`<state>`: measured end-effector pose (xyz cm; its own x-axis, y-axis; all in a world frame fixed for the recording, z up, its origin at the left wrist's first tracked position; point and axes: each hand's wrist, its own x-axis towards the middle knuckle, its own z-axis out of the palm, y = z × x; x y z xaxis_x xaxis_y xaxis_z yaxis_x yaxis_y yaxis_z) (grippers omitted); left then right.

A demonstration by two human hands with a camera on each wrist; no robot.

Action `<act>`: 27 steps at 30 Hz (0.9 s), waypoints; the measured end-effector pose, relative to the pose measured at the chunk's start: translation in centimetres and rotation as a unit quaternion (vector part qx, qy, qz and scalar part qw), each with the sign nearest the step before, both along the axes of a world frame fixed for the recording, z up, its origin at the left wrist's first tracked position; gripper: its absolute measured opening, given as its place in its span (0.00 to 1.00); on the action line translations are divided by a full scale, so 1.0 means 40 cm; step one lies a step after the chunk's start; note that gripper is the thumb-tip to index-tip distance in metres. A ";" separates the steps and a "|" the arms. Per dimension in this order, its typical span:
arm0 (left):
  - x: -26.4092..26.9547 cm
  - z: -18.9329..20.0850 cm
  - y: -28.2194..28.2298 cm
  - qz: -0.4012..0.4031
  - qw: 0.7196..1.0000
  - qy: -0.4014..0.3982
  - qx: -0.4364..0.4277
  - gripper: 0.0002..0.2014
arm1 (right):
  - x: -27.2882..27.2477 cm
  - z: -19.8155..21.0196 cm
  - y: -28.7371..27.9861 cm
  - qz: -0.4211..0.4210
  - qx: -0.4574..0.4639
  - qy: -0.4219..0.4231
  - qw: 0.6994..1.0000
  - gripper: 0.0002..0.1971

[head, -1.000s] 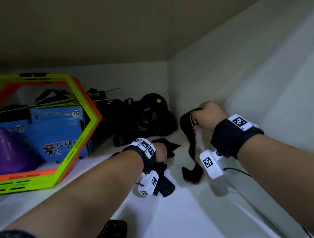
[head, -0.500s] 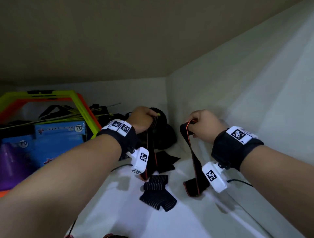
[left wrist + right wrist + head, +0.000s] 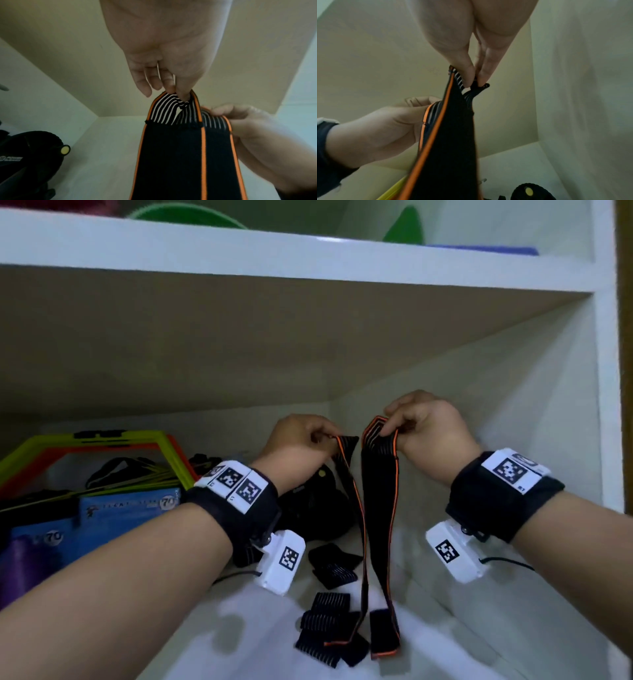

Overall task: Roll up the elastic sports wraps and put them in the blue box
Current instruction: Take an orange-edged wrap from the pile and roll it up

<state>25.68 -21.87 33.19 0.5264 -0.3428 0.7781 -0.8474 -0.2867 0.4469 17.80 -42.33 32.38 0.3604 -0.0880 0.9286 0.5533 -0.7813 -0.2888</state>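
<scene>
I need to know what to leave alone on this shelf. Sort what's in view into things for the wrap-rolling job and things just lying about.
For the job:
- left hand pinching one black, orange-edged wrap
- right hand pinching a second wrap
- loose striped wrap pieces on the shelf
- blue box

Lying about:
- hexagonal hoops
- black gear with yellow dot

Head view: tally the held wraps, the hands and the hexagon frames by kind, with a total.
Orange-edged wraps: 2, left wrap and right wrap.
Hands: 2, left hand and right hand, each pinching one.
Hexagon frames: 2, yellow-green frame and orange frame.
Total: 6
</scene>
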 end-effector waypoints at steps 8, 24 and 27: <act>-0.113 -0.079 0.011 -0.043 0.988 -0.141 0.047 0.04 | -0.112 -0.045 0.056 -0.060 -0.181 -0.020 0.981 0.16; -0.249 -0.124 0.051 -0.094 0.988 0.024 -0.121 0.13 | -0.309 -0.163 0.225 0.162 0.159 0.002 0.974 0.18; -0.258 -0.144 0.059 -0.067 0.986 0.052 -0.144 0.16 | -0.341 -0.238 0.254 0.174 0.183 0.044 0.966 0.14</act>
<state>15.38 -19.50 27.42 0.5742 -0.1870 0.7971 -0.8138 -0.0236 0.5807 4.17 -32.15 22.88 0.5041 -0.2639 0.8223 0.7249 -0.3882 -0.5690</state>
